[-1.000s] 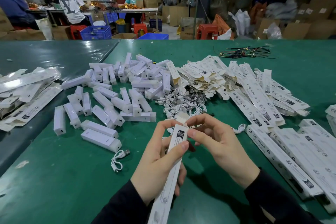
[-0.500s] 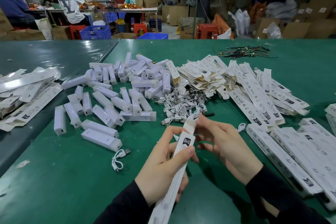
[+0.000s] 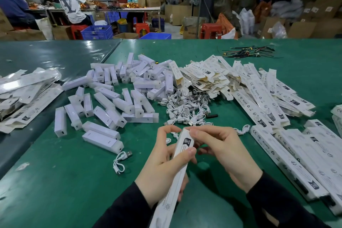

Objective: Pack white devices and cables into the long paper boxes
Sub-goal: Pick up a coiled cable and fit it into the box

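My left hand (image 3: 162, 168) grips a long white paper box (image 3: 175, 174) that slants from the bottom edge up to mid-frame. My right hand (image 3: 224, 152) pinches the box's top end, where the flap now lies folded down. Behind the hands lies a heap of coiled white cables (image 3: 185, 107). A pile of white devices (image 3: 118, 96) spreads to the left of it. One loose cable (image 3: 121, 161) lies beside the nearest device (image 3: 102, 141).
Flat unfolded boxes (image 3: 231, 79) are heaped at the back right. A row of closed long boxes (image 3: 303, 157) lies at the right edge. More flat packs (image 3: 26, 94) sit at the left. Dark wires (image 3: 249, 52) lie far back. People work at distant tables.
The box's top flap, upright a second ago, has been folded down by my right fingers. Both hands moved slightly away from me with the box.
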A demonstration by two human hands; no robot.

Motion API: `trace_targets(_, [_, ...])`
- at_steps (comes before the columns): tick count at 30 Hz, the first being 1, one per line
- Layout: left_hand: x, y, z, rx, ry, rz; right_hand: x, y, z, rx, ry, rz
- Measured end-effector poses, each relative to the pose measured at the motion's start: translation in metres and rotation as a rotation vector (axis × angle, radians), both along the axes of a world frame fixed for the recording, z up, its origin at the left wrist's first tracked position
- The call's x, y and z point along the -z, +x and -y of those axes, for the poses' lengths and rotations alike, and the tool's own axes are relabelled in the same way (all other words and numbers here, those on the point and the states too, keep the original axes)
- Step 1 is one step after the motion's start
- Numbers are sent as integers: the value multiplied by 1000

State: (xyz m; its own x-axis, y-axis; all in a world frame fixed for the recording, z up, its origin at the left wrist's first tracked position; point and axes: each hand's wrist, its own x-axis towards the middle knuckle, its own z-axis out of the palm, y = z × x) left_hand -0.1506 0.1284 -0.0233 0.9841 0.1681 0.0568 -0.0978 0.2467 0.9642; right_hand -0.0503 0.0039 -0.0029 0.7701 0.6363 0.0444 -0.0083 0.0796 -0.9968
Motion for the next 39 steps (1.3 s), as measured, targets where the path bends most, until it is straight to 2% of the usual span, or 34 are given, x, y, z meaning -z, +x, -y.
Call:
trace_targets(4, [-4,-1,-1,-23,-41,-42,5,-4,0,11,-18,312])
trace_targets(10, [-4,-1,7,-14,-57,-86,6,-7,-1,3,-112,509])
trace_targets(12, [-6,1,8,-76,-65,-77,6,-9,-2,-27,-128,510])
trace_targets(15, [-8,4,1,-282,-44,-60,10,-17,-5,-7,-136,419])
trace_targets(21, [-12,3,-8,-574,-104,81,20,-51,-16,-107,-190,511])
trace_targets(25, [-13,2,-9,-642,-181,158,17,-59,-16,-27,-197,549])
trace_targets(27, [-13,2,-10,-631,-253,180,12,-57,-8,14,-305,679])
trace_targets(30, [-12,3,-6,-581,-372,168,2,-61,2,95,-567,1035])
trace_targets(32, [-11,4,-3,-535,-416,145,-2,-64,5,108,-625,1189])
trace_targets(34, [-9,4,-1,-502,-404,99,-1,-54,13,161,-584,1301])
trace_targets(37, [-9,2,-2,-488,-275,35,-9,-26,46,348,-550,1189])
trace_targets(39, [-10,0,-7,-497,-233,31,-13,-2,81,594,-614,1037])
